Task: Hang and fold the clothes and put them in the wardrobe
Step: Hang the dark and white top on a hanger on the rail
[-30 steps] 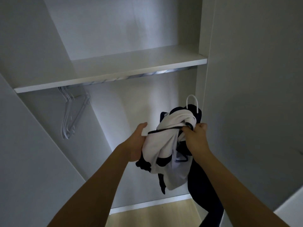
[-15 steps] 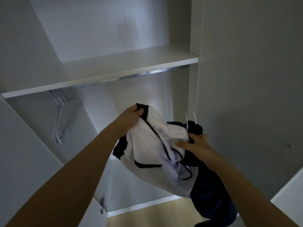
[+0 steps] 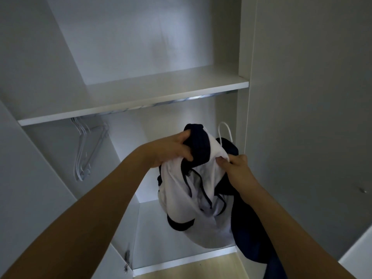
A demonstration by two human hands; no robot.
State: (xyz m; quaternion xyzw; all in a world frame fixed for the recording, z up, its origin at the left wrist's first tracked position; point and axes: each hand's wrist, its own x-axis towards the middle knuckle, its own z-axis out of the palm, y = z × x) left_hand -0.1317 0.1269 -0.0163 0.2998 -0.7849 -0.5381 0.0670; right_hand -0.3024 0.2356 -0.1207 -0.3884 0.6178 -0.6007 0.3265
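Observation:
A white garment with dark navy trim (image 3: pixel 203 190) hangs bunched in front of the open wardrobe (image 3: pixel 141 97). My left hand (image 3: pixel 171 152) grips its dark upper edge. My right hand (image 3: pixel 235 166) pinches the white fabric at the right. A white hanger hook (image 3: pixel 224 129) sticks up behind the garment. A dark navy garment (image 3: pixel 251 228) hangs below and behind my right hand. The hanger's body is hidden by the cloth.
A white shelf (image 3: pixel 161 93) crosses the wardrobe above a metal rail (image 3: pixel 181 100). Several bare white hangers (image 3: pixel 86 150) hang at the rail's left end. The wardrobe's right door (image 3: pixel 312 117) stands beside my right arm. Wood floor (image 3: pixel 191 268) shows below.
My left hand has shifted right along the garment's dark edge toward my right hand. The white garment is bunched tighter. The hanger hook stands higher above the cloth.

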